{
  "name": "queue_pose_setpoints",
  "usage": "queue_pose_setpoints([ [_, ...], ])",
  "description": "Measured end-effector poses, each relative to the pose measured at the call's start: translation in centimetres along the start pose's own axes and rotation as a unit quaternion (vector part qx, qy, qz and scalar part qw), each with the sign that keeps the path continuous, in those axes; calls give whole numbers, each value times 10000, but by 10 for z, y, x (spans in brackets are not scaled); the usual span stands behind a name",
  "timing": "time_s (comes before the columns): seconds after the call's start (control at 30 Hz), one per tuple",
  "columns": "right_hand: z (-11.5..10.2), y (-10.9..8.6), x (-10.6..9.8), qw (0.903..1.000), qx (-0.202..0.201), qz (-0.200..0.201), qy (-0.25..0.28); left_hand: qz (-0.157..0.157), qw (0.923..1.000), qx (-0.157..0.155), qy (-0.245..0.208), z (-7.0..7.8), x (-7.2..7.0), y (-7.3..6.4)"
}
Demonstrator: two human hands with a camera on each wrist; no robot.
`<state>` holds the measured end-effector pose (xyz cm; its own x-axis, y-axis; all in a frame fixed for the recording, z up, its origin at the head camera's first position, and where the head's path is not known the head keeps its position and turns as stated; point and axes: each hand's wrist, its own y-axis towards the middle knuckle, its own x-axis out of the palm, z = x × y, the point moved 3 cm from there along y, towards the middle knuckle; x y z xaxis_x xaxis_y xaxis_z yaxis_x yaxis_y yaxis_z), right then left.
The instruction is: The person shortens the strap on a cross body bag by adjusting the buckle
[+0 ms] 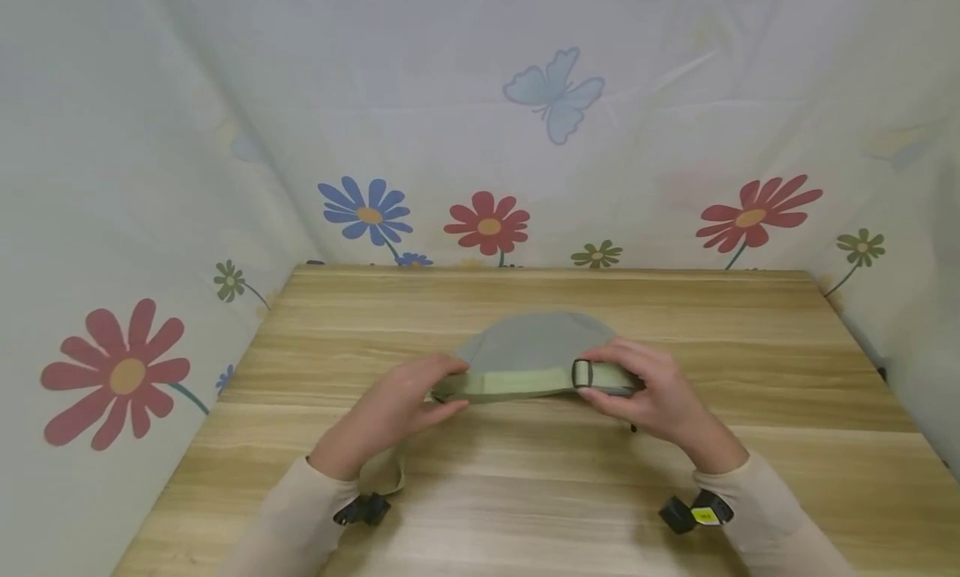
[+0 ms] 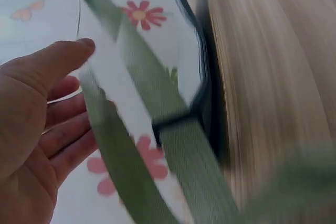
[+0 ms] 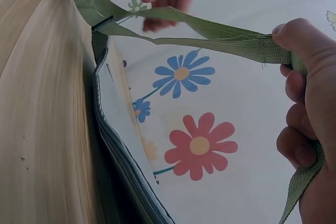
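A grey-green zipped bag (image 1: 536, 335) with a curved outline sits on the table, its zipper edge (image 3: 122, 153) showing in the right wrist view. A green webbing strap (image 1: 525, 383) stretches between the hands along its near side. My right hand (image 1: 656, 389) grips the strap beside a black slide buckle (image 1: 582, 373), fingers curled round the webbing, with a tail of it hanging below. At the other end, my left hand (image 1: 408, 393) holds the strap between thumb and fingers. Another dark buckle (image 2: 178, 120) joins the webbing to the bag in the left wrist view.
The wood-grain table (image 1: 480, 494) has a straight back edge against a white curtain (image 1: 450, 102) printed with flowers and a butterfly. A loop of strap (image 1: 386, 473) hangs near the left wrist. Black devices (image 1: 363, 509) are worn at both wrists.
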<state>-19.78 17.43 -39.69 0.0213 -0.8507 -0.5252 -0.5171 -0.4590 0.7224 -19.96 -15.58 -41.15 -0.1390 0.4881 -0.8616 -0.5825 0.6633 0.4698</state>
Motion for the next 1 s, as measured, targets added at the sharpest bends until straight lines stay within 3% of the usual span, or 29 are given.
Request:
queue_pose_setpoints([
  [0.23, -3, 4, 8, 9997, -220, -52, -21, -33, 9964, 163, -829, 40, 26, 49],
  [0.37, -4, 4, 10, 9997, -206, -145, -2, 63, 9922, 241, -1222, 56, 40, 67],
  [0.47, -4, 3, 10, 9996, -166, -218, -66, 151, 9881, 177, -1524, 58, 43, 69],
  [0.67, 1, -4, 4, 9972, -321, -454, -494, 170, 9800, -180, -1976, 50, 36, 58],
  [0.8, 5, -7, -2, 9965, -315, -562, -535, 215, 9827, -160, -1831, 47, 32, 55],
  [1.0, 4, -7, -5, 9959, -495, -401, -638, 406, 9916, 230, -1204, 50, 35, 59],
])
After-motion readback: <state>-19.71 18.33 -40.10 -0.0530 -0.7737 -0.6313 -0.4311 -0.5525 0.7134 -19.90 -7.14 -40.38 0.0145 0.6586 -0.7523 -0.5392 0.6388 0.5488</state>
